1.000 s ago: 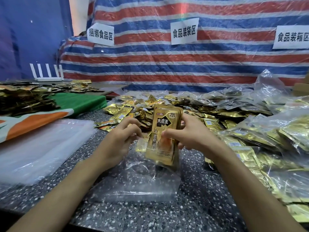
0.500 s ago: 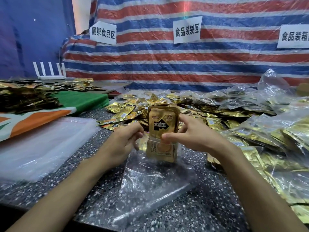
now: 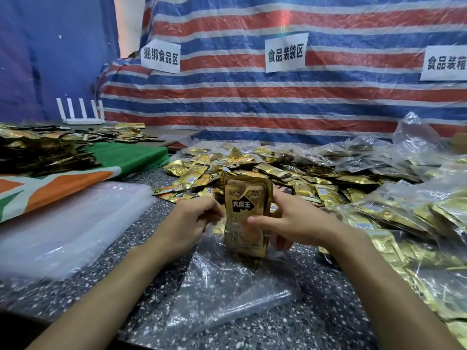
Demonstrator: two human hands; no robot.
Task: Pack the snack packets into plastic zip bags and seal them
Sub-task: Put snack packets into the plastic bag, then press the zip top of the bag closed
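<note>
While the stack of snack packets (image 3: 249, 213) stands upright between the two hands, the right hand (image 3: 290, 221) grips it, with the thumb across its front and the fingers curled behind. Its lower end sits at the mouth of a clear zip bag (image 3: 227, 294), which trails toward the person over the speckled table (image 3: 328, 311). The left hand (image 3: 192, 221), fingers curled, pinches the bag's edge just beside the stack. Beyond both hands lies a heap of loose packets (image 3: 252, 165). Filled bags (image 3: 404, 210) pile up right of the right hand, and empty bags (image 3: 63, 223) lie left of the left hand.
</note>
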